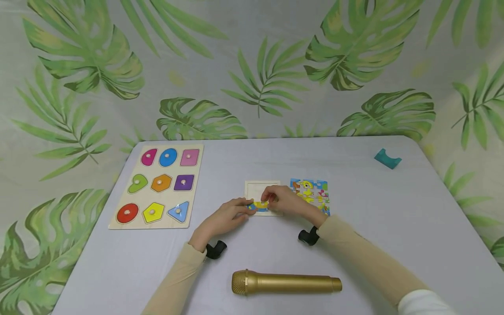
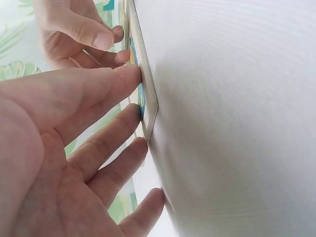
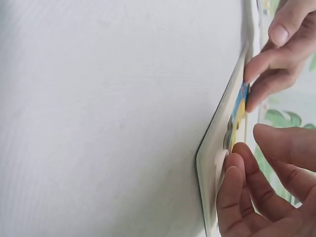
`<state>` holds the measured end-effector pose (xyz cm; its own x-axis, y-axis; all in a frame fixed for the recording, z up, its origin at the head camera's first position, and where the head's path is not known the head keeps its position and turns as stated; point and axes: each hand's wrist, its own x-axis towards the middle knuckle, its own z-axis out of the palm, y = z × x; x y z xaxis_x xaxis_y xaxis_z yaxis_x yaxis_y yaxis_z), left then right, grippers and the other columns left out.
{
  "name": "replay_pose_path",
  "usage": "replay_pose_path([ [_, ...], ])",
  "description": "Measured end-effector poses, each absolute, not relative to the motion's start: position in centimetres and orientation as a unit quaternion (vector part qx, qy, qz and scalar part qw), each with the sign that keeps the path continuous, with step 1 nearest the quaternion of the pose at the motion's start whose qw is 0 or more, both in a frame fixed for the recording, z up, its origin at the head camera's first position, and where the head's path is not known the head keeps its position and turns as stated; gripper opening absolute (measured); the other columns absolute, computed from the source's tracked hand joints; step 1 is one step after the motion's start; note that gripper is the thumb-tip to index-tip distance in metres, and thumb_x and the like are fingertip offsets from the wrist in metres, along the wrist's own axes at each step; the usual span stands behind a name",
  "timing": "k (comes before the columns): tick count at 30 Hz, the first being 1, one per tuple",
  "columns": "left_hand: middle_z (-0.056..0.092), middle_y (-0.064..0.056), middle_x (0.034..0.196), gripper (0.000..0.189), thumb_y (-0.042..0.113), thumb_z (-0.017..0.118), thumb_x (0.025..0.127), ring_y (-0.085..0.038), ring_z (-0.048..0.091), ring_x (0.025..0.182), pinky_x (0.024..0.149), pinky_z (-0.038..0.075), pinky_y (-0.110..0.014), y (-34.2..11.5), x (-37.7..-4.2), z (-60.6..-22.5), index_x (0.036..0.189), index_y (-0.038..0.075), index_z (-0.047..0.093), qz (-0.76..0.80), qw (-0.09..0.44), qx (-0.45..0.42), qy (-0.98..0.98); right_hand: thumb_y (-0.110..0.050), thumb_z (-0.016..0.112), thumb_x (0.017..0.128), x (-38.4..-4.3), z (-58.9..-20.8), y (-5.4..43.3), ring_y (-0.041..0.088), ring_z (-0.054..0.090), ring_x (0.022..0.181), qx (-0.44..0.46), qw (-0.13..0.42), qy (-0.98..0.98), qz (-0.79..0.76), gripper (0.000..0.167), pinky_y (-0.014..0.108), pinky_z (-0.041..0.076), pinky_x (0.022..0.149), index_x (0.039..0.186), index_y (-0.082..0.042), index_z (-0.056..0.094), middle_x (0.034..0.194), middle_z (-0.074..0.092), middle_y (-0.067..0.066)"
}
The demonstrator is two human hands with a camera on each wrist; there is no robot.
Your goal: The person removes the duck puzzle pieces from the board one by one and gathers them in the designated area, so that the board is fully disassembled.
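Note:
A small pale wooden puzzle tray [image 1: 261, 183] lies mid-table. Blue and yellow jigsaw pieces [image 1: 260, 205] fill part of its near side. My left hand [image 1: 227, 215] reaches in from the left, its extended fingers touching the tray's edge and the leftmost piece. From the right, my right hand [image 1: 289, 201] bends over the tray; in the right wrist view its fingertips [image 3: 237, 150] touch the end of the pieces, with the thumb apart from them. More colourful jigsaw pieces [image 1: 311, 186] lie grouped right of the tray, partly hidden by my right hand and wrist.
A wooden shape board [image 1: 157, 199] with several knobbed shapes lies at the left. Nearest me is a gold microphone [image 1: 291, 283]. A teal curved block [image 1: 387, 159] sits at the far right. Behind the table hangs a leaf-patterned cloth [image 1: 271, 87].

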<state>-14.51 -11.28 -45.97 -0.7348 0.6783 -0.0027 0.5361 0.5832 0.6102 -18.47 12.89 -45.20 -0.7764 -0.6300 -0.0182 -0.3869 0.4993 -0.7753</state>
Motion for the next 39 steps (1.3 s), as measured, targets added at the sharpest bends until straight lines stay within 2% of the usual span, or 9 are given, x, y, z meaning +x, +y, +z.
replay_pose_path([
  [9, 0.047, -0.009, 0.142, 0.029, 0.014, 0.055, 0.098, -0.036, 0.032, 0.135, 0.108, 0.026, -0.051, -11.3, -14.5, -46.2, 0.123, 0.007, 0.066, 0.297, 0.121, 0.339, 0.884, 0.010, 0.060, 0.079, -18.2, -45.1, 12.2, 0.015, 0.054, 0.079, -0.278, 0.151, 0.859, -0.402, 0.021, 0.027, 0.047, 0.072, 0.094, -0.003, 0.065, 0.089, 0.063, 0.004],
  [16, 0.048, -0.010, 0.142, 0.028, 0.013, 0.055, 0.098, -0.037, 0.034, 0.134, 0.108, 0.027, -0.052, -11.2, -14.5, -46.1, 0.123, 0.007, 0.066, 0.301, 0.120, 0.339, 0.883, 0.013, 0.060, 0.080, -18.2, -44.9, 12.1, 0.017, 0.054, 0.081, -0.295, 0.141, 0.852, -0.408, 0.026, 0.027, 0.048, 0.073, 0.102, -0.001, 0.066, 0.093, 0.062, 0.006],
  [22, 0.048, -0.010, 0.142, 0.028, 0.013, 0.055, 0.098, -0.037, 0.033, 0.135, 0.108, 0.026, -0.051, -11.2, -14.5, -46.2, 0.123, 0.008, 0.066, 0.304, 0.120, 0.337, 0.883, 0.014, 0.056, 0.081, -18.1, -45.2, 12.2, 0.016, 0.051, 0.077, -0.291, 0.146, 0.856, -0.401, 0.032, 0.027, 0.045, 0.069, 0.104, -0.005, 0.067, 0.088, 0.061, 0.004],
  [31, 0.048, -0.010, 0.141, 0.028, 0.013, 0.055, 0.098, -0.036, 0.034, 0.134, 0.109, 0.026, -0.049, -11.2, -14.5, -46.3, 0.122, 0.007, 0.066, 0.306, 0.112, 0.344, 0.880, 0.005, 0.059, 0.088, -18.4, -44.9, 13.6, 0.016, 0.053, 0.075, -0.275, 0.133, 0.849, -0.431, 0.019, 0.027, 0.046, 0.069, 0.101, -0.006, 0.067, 0.083, 0.061, 0.001],
  [39, 0.050, -0.012, 0.139, 0.027, 0.011, 0.057, 0.097, -0.037, 0.035, 0.134, 0.108, 0.028, -0.048, -11.2, -14.5, -46.3, 0.121, 0.006, 0.067, 0.309, 0.103, 0.353, 0.877, 0.000, 0.058, 0.089, -18.6, -44.3, 17.7, 0.020, 0.053, 0.076, -0.231, 0.149, 0.850, -0.450, 0.016, 0.028, 0.045, 0.064, 0.101, -0.004, 0.067, 0.086, 0.061, 0.006],
])
